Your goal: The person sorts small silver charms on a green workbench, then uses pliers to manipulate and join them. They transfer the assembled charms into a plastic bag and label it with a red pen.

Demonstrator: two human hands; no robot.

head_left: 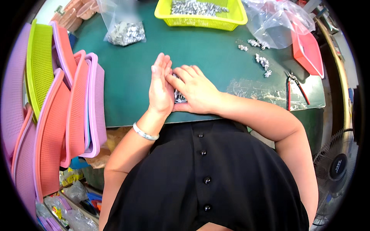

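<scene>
Left hand (pixel 161 86) is being held flat on edge as a wall | right hand (pixel 196 90) is being cupped over small silver parts (pixel 179 96), frame centre, keeping them corralled on green table (pixel 131 77).

Up at the far edge of the green table mat (pixel 127 88) sits a yellow perforated plastic basket (pixel 235 17) heaped with small silvery pieces, a clear plastic bag of silvery pieces (pixel 125 32) lying to its left. Off right, red-handled pliers (pixel 295 90) lie near a red plastic tray (pixel 308 52), and pink, orange and green plastic baskets (pixel 73 111) stand stacked on edge along the left.
</scene>
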